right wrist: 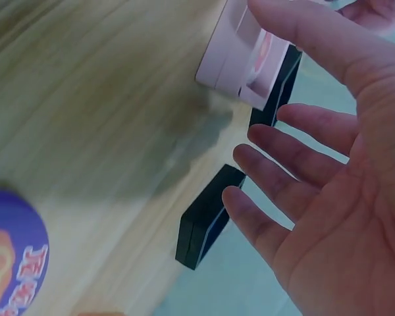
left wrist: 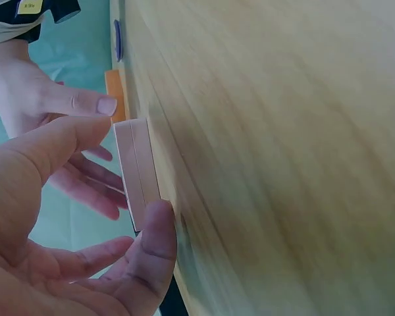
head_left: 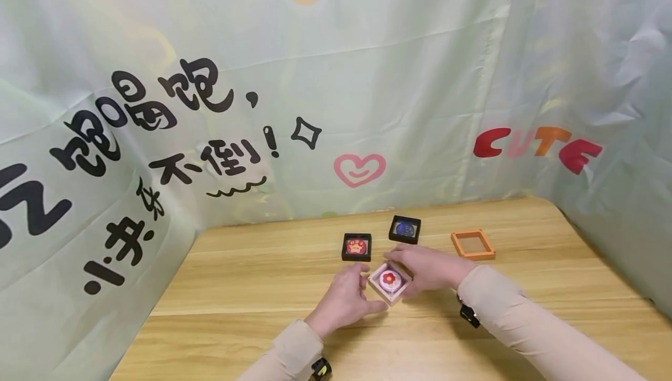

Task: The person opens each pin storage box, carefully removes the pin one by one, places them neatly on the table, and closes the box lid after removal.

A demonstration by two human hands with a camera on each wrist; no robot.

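One pink box point(head_left: 379, 292), inward of the desk's point(head_left: 236, 287) far edge; left grip point(head_left: 346, 297) and right grip point(head_left: 427, 267) spread, uneven nudging could skew it.

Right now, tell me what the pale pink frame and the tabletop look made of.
Pale pink frame: probably matte plastic, judging by its smooth, even-coloured sides, though painted wood is possible.
Tabletop: wood or wood-look laminate, with a soft sheen; streaky grain shows, but its core doesn't.

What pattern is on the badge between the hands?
A red flower on a pale background; the badge shows best in the head view.
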